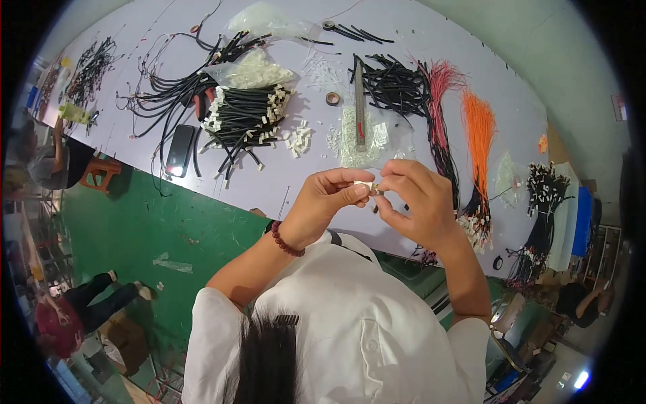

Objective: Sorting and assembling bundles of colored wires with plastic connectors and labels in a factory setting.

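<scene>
My left hand, with a dark red bead bracelet at the wrist, pinches a small white plastic connector between thumb and fingertips. Close against it, my right hand has its thumb and fingers bent round a small dark piece, too small to make out. Both hands are raised over the front edge of the table. Just beyond them lies a clear bag of small white parts, with a steel ruler on top of it.
On the pale table lie a bundle of black cables with white connectors, loose white connectors, a phone, short black tubes, red wires and orange wires. Other people are at the far left and right.
</scene>
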Available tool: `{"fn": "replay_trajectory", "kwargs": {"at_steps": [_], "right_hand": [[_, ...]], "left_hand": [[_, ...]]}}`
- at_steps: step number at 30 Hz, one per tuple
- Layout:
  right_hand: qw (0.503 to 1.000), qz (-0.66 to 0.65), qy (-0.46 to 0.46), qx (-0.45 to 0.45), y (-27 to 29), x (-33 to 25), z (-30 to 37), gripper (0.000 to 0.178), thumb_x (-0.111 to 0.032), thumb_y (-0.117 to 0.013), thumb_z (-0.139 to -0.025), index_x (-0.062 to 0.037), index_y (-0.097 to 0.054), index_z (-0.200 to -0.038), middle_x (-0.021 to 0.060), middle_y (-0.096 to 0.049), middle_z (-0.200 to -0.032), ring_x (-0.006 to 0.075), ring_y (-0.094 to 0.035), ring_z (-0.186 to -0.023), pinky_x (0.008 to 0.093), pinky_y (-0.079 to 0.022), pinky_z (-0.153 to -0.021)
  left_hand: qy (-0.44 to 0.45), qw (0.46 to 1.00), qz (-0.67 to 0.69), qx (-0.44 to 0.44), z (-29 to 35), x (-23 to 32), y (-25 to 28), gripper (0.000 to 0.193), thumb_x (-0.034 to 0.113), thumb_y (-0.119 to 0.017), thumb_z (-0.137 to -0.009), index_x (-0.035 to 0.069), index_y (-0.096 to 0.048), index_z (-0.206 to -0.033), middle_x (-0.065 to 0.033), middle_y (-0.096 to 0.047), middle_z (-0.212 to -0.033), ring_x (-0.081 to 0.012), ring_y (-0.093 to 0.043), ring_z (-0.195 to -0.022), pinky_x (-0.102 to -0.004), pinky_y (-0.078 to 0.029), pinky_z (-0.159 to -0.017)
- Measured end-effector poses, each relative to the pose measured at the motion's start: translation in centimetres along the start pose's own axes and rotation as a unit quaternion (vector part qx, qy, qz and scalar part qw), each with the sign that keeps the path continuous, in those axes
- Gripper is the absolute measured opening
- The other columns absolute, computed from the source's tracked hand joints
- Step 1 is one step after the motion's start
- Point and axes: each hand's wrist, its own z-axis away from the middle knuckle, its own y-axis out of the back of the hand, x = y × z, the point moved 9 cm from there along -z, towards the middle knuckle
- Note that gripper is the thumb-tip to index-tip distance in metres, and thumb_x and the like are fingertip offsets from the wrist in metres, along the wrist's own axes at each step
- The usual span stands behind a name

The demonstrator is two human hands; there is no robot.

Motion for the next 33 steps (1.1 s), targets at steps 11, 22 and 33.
{"fn": "replay_trajectory", "kwargs": {"at_steps": [11,22,33], "right_hand": [[0.974,-0.212,-0.05,-0.055,-1.5,2.4,-0.2,0.013,-0.003,-0.065,-0.071,-0.0053,-0.054,-0.078,0.0063,-0.059,-0.094,0.0202,-0.06,-0.074,0.0277,-0.049,-0.064],[0.994,-0.053,-0.034,-0.094,-1.3,0.6,-0.8,0.012,-0.004,-0.063,-0.071,-0.0031,-0.052,-0.077,0.0116,-0.056,-0.099,0.0247,-0.06,-0.079,0.0312,-0.048,-0.067],[0.996,0.04,0.014,-0.077,-1.1,-1.1,-1.6,0.014,0.0,-0.063,-0.067,-0.0026,-0.051,-0.074,0.0092,-0.056,-0.1,0.0229,-0.06,-0.073,0.0324,-0.049,-0.061]], "left_hand": [[0.041,0.998,0.031,-0.025,0.0,-0.1,-0.5,0.024,0.011,-0.061,-0.087,-0.001,-0.061,-0.107,-0.0062,-0.065,-0.09,-0.0096,-0.058,-0.079,-0.0236,-0.048,-0.075],[-0.081,0.988,-0.112,0.067,0.7,1.9,0.3,0.021,0.005,-0.065,-0.082,0.001,-0.064,-0.102,-0.0076,-0.066,-0.092,-0.0116,-0.061,-0.081,-0.0244,-0.05,-0.075],[-0.093,0.993,-0.045,0.05,0.6,1.5,-0.6,0.02,0.001,-0.064,-0.082,-0.001,-0.062,-0.101,-0.0071,-0.066,-0.091,-0.0121,-0.062,-0.081,-0.0259,-0.052,-0.077]]}}
